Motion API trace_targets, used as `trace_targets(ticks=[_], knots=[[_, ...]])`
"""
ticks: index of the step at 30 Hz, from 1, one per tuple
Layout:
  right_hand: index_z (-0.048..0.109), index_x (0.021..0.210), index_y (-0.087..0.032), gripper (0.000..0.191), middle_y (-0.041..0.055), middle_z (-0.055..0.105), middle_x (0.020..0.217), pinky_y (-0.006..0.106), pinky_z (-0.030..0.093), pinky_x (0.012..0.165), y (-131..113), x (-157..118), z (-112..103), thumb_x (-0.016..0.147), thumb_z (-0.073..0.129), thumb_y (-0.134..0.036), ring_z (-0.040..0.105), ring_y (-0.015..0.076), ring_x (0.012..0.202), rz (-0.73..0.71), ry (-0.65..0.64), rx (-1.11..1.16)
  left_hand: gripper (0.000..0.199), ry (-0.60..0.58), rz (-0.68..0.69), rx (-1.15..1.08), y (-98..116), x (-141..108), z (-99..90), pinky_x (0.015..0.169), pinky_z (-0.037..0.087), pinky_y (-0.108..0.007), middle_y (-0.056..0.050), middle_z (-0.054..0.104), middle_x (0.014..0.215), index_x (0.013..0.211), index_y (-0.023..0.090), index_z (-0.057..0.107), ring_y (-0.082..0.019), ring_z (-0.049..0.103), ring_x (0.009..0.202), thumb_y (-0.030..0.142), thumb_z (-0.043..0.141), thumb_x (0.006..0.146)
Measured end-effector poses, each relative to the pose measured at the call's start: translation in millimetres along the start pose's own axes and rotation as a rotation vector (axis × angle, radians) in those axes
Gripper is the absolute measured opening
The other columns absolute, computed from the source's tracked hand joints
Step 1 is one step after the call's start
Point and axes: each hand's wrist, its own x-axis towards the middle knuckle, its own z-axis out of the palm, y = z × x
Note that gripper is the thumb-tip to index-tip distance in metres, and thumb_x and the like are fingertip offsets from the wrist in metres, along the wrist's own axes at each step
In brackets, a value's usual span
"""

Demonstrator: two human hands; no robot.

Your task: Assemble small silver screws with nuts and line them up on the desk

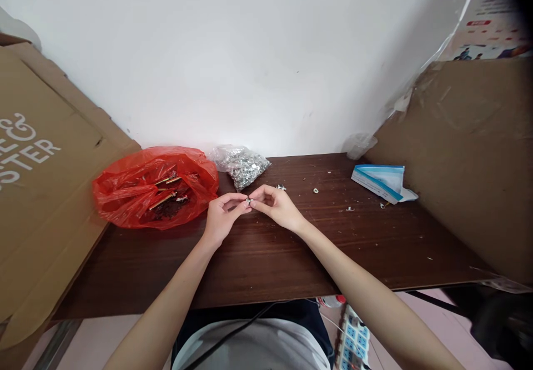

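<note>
A small metal piece (249,200) is pinched between my two hands above the dark brown table (250,264). My left hand (224,214) holds it from the left with thumb and fingertips. From the other side, the thumb and fingers of my right hand (278,206) close on the same piece, partly covering it. Just behind my right hand lies another small metal part (281,187). A clear bag of shiny metal parts (247,167) rests behind my hands. Left of them, an open red plastic bag (120,192) contains gold-coloured rods and dark small pieces.
Cardboard boxes stand at the left (54,164) and right (466,159). A blue and white packet (381,183), a clear plastic cup (358,145), a small ring (315,191) and scraps lie right of my hands. A white wall is behind.
</note>
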Motion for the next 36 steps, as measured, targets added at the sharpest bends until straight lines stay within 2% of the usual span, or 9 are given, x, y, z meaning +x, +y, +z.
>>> trace_targets(ticks=[3,8,11,13,18,22,27,33,36], knots=[[0.061,0.089,-0.018,0.027,0.0047,0.065,0.087,0.032,0.053,0.076,-0.1,-0.2,-0.3,0.075,0.070,-0.039,0.063,0.0155,0.079,-0.038,0.021,0.002,0.028,0.000,0.005,0.005,-1.0,0.4,-0.6,0.081,0.060,-0.039,-0.006,0.072,0.081,0.084,0.011,0.071,-0.020,0.069,0.080,0.028,0.080,0.064],[0.060,0.083,-0.015,0.028,0.0038,0.064,0.073,0.031,0.053,0.064,0.7,-0.5,-0.1,0.080,0.065,-0.043,0.062,0.0143,0.066,0.047,-0.037,0.055,0.029,-0.022,-0.007,0.027,-0.3,-0.4,-0.2,0.080,0.060,-0.039,-0.006,0.072,0.081,0.084,0.010,0.070,-0.020,0.069,0.078,0.028,0.080,0.065],[0.059,0.085,-0.017,0.028,0.0032,0.064,0.081,0.031,0.053,0.071,-0.1,-0.4,0.6,0.072,0.074,-0.037,0.062,0.0140,0.072,-0.002,0.010,0.074,0.027,-0.008,0.000,0.017,0.9,-1.1,0.4,0.079,0.061,-0.038,-0.005,0.071,0.081,0.082,0.010,0.070,-0.020,0.069,0.080,0.027,0.080,0.064],[0.059,0.088,-0.017,0.029,0.0035,0.063,0.085,0.031,0.053,0.073,-0.2,-0.2,0.8,0.072,0.073,-0.036,0.062,0.0142,0.076,-0.006,0.022,0.091,0.027,-0.006,-0.002,0.009,1.1,-1.1,0.2,0.079,0.061,-0.037,-0.005,0.072,0.081,0.082,0.010,0.070,-0.020,0.069,0.080,0.027,0.080,0.064],[0.058,0.081,-0.016,0.028,0.0025,0.062,0.071,0.030,0.051,0.059,0.9,0.4,-0.3,0.081,0.063,-0.043,0.059,0.0129,0.060,0.091,-0.042,0.105,0.028,-0.016,-0.015,0.006,-0.2,-0.3,-0.7,0.080,0.060,-0.039,-0.006,0.072,0.079,0.084,0.010,0.070,-0.020,0.070,0.075,0.027,0.080,0.065],[0.057,0.087,-0.018,0.027,0.0014,0.062,0.080,0.028,0.052,0.067,1.1,0.5,0.1,0.073,0.073,-0.035,0.061,0.0119,0.070,0.017,-0.011,0.128,0.027,0.008,-0.001,-0.001,0.2,-0.2,-0.3,0.080,0.060,-0.038,-0.006,0.072,0.081,0.083,0.010,0.070,-0.020,0.069,0.079,0.027,0.080,0.064],[0.058,0.094,-0.016,0.027,0.0018,0.062,0.076,0.029,0.051,0.059,4.3,0.6,1.8,0.081,0.063,-0.040,0.059,0.0116,0.061,0.067,-0.064,0.146,0.028,-0.025,-0.007,0.031,-1.0,-0.7,-1.6,0.079,0.060,-0.039,-0.006,0.072,0.081,0.084,0.010,0.070,-0.020,0.069,0.076,0.027,0.080,0.065],[0.059,0.083,-0.018,0.020,0.0025,0.062,0.083,0.031,0.052,0.072,5.0,0.3,1.1,0.075,0.070,-0.033,0.060,0.0135,0.073,-0.028,-0.011,0.021,0.027,-0.024,-0.023,0.021,-3.2,-0.1,-1.8,0.077,0.061,-0.037,-0.006,0.071,0.080,0.082,0.010,0.069,-0.020,0.069,0.078,0.026,0.080,0.063],[0.057,0.091,-0.019,0.023,0.0013,0.060,0.080,0.030,0.053,0.066,6.1,0.3,1.8,0.081,0.064,-0.038,0.060,0.0125,0.068,0.005,-0.023,0.064,0.027,-0.022,-0.026,0.041,-2.7,0.1,-1.9,0.078,0.061,-0.038,-0.007,0.072,0.081,0.083,0.010,0.069,-0.020,0.070,0.076,0.027,0.079,0.065]])
